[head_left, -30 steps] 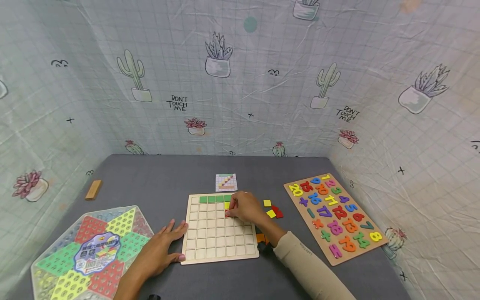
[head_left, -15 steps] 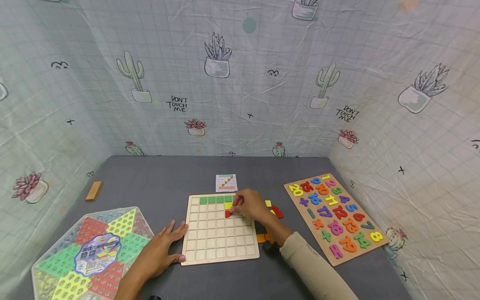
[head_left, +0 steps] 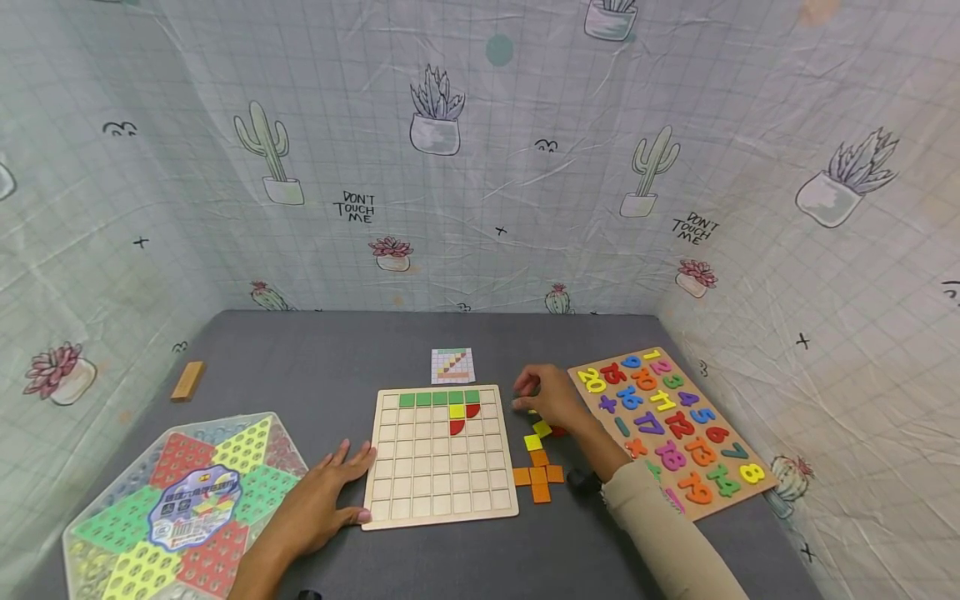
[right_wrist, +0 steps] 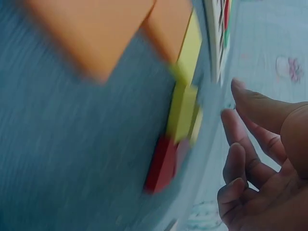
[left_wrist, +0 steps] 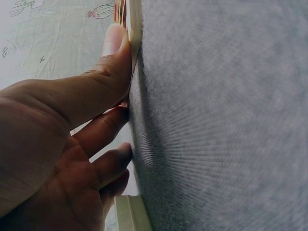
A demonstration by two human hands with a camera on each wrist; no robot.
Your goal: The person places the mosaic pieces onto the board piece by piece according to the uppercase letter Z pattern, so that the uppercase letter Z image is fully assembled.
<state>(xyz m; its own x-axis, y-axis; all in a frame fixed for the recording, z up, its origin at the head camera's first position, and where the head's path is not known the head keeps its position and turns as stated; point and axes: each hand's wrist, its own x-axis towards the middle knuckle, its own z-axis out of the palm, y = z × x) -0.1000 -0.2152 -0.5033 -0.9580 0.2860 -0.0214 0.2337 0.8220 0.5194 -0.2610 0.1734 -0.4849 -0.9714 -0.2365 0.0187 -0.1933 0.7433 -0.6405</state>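
A pale wooden grid board (head_left: 420, 483) lies on the grey table. Several green squares (head_left: 442, 399) form a row near its far edge, with a yellow square (head_left: 457, 411) and two red rounded pieces (head_left: 472, 411) just below them. My left hand (head_left: 318, 500) rests at the board's left side with fingers extended; its thumb (left_wrist: 114, 45) touches the board's edge in the left wrist view. Above the loose pieces right of the board is my right hand (head_left: 553, 398), thumb and fingers apart and nothing between them. Under it lie yellow squares (head_left: 542, 428) and red pieces (right_wrist: 161, 166).
Several orange squares (head_left: 539, 477) lie at the board's right edge. Behind the board is a small pattern card (head_left: 452, 365). A number puzzle board (head_left: 701, 450) stands right, close to the right forearm. Left are a star-patterned game box (head_left: 123, 517) and a wooden block (head_left: 187, 381).
My right hand has left the board and moved right, over the loose pieces. Both red rounded pieces now show fully on the board. The left hand stays in place.
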